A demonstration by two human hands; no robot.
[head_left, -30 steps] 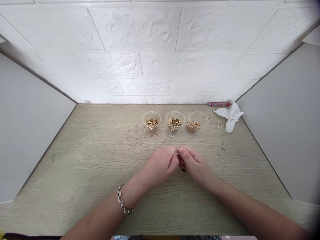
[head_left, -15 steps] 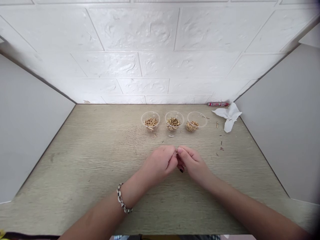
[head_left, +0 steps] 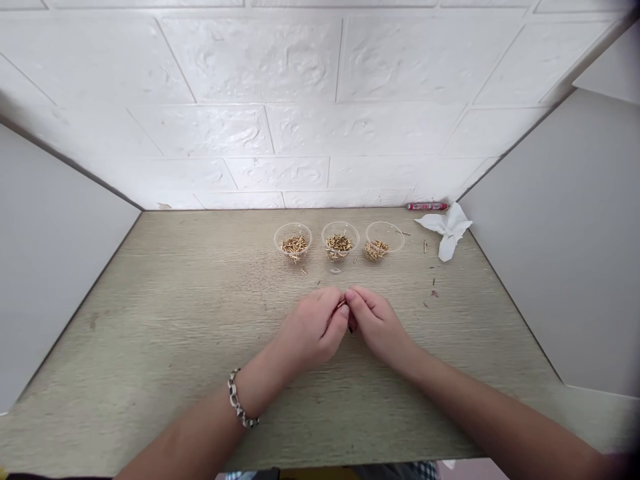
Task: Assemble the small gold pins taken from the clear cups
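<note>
My left hand and my right hand meet fingertip to fingertip over the middle of the wooden table. Both are closed in a pinch around a tiny piece I cannot make out. A chain bracelet circles my left wrist. Just beyond my hands stand three small clear cups of little golden pieces: the left cup, the middle cup and the right cup, which is tilted.
A crumpled white tissue and a red pen-like stick lie at the back right corner. Loose bits are scattered on the table right of the cups. Grey side panels and a white brick wall enclose the table.
Both hands stay pinched together, shifting only slightly. The view has drifted, so everything sits a little further left in the picture.
</note>
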